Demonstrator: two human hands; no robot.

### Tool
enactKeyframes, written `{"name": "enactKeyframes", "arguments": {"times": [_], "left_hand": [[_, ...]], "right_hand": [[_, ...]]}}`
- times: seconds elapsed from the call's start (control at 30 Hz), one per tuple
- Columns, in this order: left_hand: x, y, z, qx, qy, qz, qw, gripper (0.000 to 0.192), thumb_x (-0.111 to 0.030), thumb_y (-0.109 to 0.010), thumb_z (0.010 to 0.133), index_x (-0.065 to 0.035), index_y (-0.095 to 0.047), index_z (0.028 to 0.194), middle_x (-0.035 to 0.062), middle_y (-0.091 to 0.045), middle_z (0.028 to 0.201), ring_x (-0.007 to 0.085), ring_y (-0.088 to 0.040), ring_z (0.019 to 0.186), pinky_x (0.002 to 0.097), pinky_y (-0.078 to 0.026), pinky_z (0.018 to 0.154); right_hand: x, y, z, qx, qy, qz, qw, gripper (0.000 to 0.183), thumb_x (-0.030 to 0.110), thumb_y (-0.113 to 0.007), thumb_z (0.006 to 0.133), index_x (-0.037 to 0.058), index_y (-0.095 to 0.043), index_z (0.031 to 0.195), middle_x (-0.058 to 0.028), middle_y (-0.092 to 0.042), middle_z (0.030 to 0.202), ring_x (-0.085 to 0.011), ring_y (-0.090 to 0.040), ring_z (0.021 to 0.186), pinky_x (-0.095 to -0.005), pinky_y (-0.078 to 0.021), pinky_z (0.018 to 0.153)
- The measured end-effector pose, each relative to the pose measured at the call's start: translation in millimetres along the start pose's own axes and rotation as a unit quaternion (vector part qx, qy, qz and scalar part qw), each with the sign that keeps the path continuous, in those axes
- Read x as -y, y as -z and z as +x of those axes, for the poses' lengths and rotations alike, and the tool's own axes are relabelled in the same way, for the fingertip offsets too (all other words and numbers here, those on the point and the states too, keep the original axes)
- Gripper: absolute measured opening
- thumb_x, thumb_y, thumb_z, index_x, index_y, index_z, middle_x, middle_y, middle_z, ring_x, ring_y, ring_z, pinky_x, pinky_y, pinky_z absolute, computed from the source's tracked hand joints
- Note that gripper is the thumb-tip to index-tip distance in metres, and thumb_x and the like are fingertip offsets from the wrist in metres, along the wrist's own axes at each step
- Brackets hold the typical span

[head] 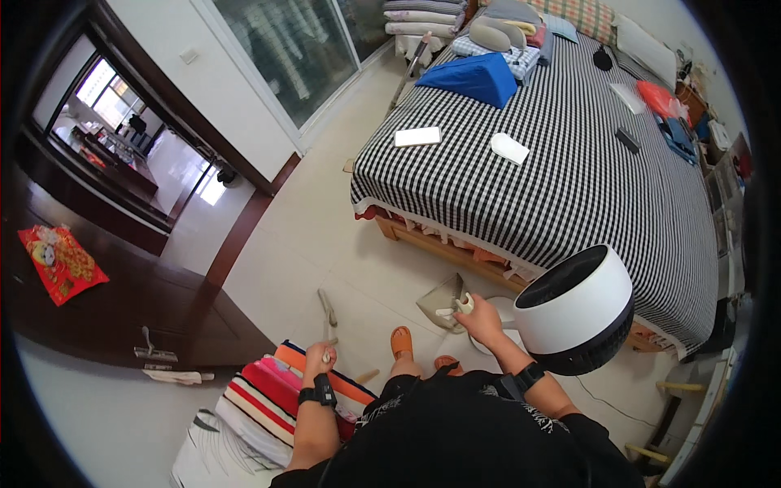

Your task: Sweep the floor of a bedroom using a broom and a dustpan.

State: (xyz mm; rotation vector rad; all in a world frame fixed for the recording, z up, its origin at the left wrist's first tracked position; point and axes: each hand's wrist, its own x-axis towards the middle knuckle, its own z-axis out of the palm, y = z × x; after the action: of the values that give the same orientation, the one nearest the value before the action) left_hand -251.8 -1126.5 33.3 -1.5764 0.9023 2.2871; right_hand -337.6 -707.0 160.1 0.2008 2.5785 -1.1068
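My left hand is closed around the pale handle of what looks like a broom, whose narrow greyish head rests on the tiled floor ahead. In my right hand is the cream upper end of a dustpan handle. Below it the grey-beige dustpan is at floor level near the foot of the bed. The handle's lower part is hidden by foreshortening. Between the two tools are my feet in orange slippers.
A white-and-black fan stands right beside my right forearm, its cord trailing on the floor. The checked bed is ahead. Folded striped blankets lie by my left arm. An open dark door is at left.
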Motion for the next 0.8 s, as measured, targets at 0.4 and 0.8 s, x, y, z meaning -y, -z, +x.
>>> {"name": "enactKeyframes", "arguments": {"times": [0.4, 0.8], "left_hand": [[-78, -145, 82, 0.006, -0.089, 0.354, 0.931, 0.011, 0.004, -0.045, 0.073, 0.0002, -0.043, 0.063, 0.0106, -0.043, 0.052, 0.0209, -0.044, 0.038, 0.0343, -0.033, 0.031], [-70, -104, 24, 0.137, -0.088, 0.744, 0.648, 0.028, -0.003, -0.044, 0.070, 0.0164, -0.056, 0.087, 0.0249, -0.061, 0.069, 0.0279, -0.062, 0.053, 0.0382, -0.048, 0.049]], "right_hand": [[34, -18, 36, 0.014, 0.002, -0.015, 1.000, 0.039, 0.025, -0.070, 0.068, 0.0024, -0.055, 0.096, -0.0223, -0.061, 0.082, -0.0372, -0.060, 0.082, -0.0409, -0.0459, 0.071], [43, -38, 65, 0.012, -0.032, -0.030, 0.999, 0.037, 0.026, -0.069, 0.068, 0.0046, -0.058, 0.096, -0.0201, -0.063, 0.083, -0.0359, -0.060, 0.081, -0.0410, -0.0470, 0.072]]}}
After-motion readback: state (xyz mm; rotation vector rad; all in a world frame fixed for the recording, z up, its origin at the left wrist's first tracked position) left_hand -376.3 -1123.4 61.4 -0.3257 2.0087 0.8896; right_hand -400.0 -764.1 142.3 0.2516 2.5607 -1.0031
